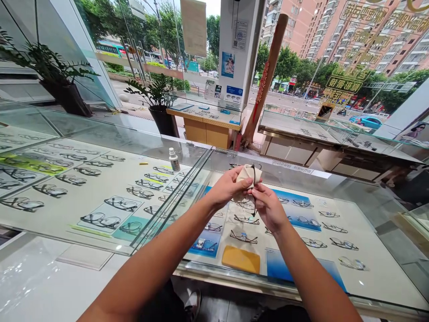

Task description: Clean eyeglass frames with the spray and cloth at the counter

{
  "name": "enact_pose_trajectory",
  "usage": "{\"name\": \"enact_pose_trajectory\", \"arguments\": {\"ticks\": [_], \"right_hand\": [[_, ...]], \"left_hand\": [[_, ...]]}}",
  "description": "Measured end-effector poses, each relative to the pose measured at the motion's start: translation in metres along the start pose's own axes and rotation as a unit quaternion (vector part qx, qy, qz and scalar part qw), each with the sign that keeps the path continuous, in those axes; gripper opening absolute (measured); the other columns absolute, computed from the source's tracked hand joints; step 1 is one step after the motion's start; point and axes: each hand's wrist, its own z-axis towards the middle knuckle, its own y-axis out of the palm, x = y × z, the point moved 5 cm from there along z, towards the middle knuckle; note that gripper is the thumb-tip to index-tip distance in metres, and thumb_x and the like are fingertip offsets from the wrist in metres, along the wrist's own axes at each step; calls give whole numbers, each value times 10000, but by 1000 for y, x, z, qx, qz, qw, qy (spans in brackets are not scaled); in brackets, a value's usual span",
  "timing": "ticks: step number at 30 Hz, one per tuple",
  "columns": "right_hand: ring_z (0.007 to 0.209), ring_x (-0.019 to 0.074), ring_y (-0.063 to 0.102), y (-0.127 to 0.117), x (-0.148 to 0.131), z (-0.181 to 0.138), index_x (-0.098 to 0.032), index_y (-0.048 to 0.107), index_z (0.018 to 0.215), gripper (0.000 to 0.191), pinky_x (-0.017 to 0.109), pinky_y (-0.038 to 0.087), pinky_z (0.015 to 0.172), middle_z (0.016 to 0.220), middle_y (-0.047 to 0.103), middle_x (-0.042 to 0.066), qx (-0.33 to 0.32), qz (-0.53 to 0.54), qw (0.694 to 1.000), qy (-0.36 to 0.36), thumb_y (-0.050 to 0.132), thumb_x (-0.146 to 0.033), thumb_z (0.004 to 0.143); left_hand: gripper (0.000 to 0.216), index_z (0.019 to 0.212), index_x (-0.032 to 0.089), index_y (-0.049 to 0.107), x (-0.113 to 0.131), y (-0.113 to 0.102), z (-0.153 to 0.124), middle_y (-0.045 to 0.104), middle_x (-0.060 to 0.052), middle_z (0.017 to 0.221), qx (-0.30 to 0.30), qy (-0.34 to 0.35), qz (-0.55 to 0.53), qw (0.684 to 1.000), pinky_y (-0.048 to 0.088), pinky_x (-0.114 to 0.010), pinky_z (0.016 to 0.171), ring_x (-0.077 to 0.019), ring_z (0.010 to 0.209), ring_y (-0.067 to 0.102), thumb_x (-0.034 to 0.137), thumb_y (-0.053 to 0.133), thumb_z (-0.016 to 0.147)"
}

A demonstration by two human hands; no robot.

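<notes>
Above the glass display counter, my left hand (228,185) is closed on a cream cleaning cloth (248,173), which is bunched around part of a pair of dark-framed eyeglasses (254,210). The fingers of my right hand (269,205) pinch the same eyeglasses from the other side, close to the cloth. One dark arm of the frame hangs down between the hands. Most of the lenses are hidden by cloth and fingers. Left of my hands, a small white spray bottle (174,160) stands upright on the counter.
The glass counter (365,286) holds rows of eyeglasses under its top. A yellow-orange case (240,259) shows near its front edge. Beyond stand a wooden cabinet (206,132), potted plants (162,117) and a leaning wooden post (268,76) before large windows.
</notes>
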Motion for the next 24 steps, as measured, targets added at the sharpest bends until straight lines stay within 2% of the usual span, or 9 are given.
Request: {"name": "enact_pose_trajectory", "arguments": {"ticks": [4, 6, 8, 10, 13, 17, 19, 20, 24], "right_hand": [[1002, 258, 670, 6, 2, -1, -236, 827, 908, 255, 421, 476, 1049, 944, 775, 61, -19, -27, 999, 1, 883, -454, 788], [1012, 263, 674, 7, 2, -1, -235, 827, 917, 273, 430, 477, 1051, 969, 782, 64, -18, -37, 999, -2, 888, -468, 787], [1010, 261, 674, 6, 0, 0, -234, 819, 915, 294, 429, 482, 1047, 983, 781, 64, -4, -28, 1000, -8, 898, -481, 775], [999, 258, 674, 1, -4, 1, -237, 799, 889, 303, 423, 495, 1026, 980, 779, 62, 11, -2, 1000, -6, 909, -488, 760], [984, 254, 674, -7, -11, 2, -246, 750, 845, 303, 411, 506, 988, 975, 774, 57, 13, 19, 1000, -2, 910, -492, 766], [1058, 268, 663, -17, -36, -1, -263, 718, 898, 251, 423, 503, 999, 1033, 744, 60, -16, -88, 992, -89, 802, -499, 902], [1091, 280, 651, -16, -56, -8, -265, 716, 955, 191, 447, 494, 1012, 1058, 730, 70, -40, -234, 955, -180, 716, -453, 987], [1099, 282, 644, -14, -66, -13, -263, 715, 983, 158, 458, 483, 1019, 1068, 730, 74, -46, -316, 919, -231, 677, -411, 1020], [1128, 289, 624, 9, -93, -33, -238, 699, 1062, 117, 476, 446, 1004, 1144, 768, 82, -90, -590, 718, -358, 590, -193, 1062]], "left_hand": [[582, 787, 165, 605, -2, -3, 0, 588, 19, 598, 60, 36, 11, 997, 333, -207, 471, -67, 469, 452, 704, 825, 789], [640, 739, 164, 595, -5, -5, 1, 568, 13, 559, 76, 30, 14, 997, 326, -212, 455, -69, 447, 434, 784, 730, 826], [629, 790, 146, 661, -6, -4, 2, 652, -26, 642, 59, 14, 3, 998, 420, -221, 512, -88, 505, 519, 769, 738, 832], [553, 926, 137, 734, -4, -3, 3, 748, -73, 814, 25, 2, -21, 999, 537, -251, 662, -131, 657, 651, 673, 820, 820], [495, 1051, 139, 772, 3, -8, 4, 797, -120, 995, 5, -6, -48, 999, 597, -315, 830, -199, 846, 740, 576, 855, 834], [473, 1086, 109, 789, 11, -29, 6, 811, -164, 1074, 4, -35, -51, 998, 614, -354, 885, -236, 881, 769, 529, 830, 873], [468, 1080, 78, 792, 12, -38, 6, 811, -194, 1080, -27, -77, -42, 996, 612, -358, 917, -251, 910, 777, 499, 829, 881], [467, 1069, 65, 794, 10, -41, 6, 810, -208, 1077, -48, -102, -36, 993, 610, -360, 929, -259, 925, 779, 492, 826, 884], [482, 1033, 68, 805, 2, -50, 2, 812, -213, 1044, -120, -177, -9, 977, 608, -368, 918, -275, 935, 783, 534, 783, 910]]}}
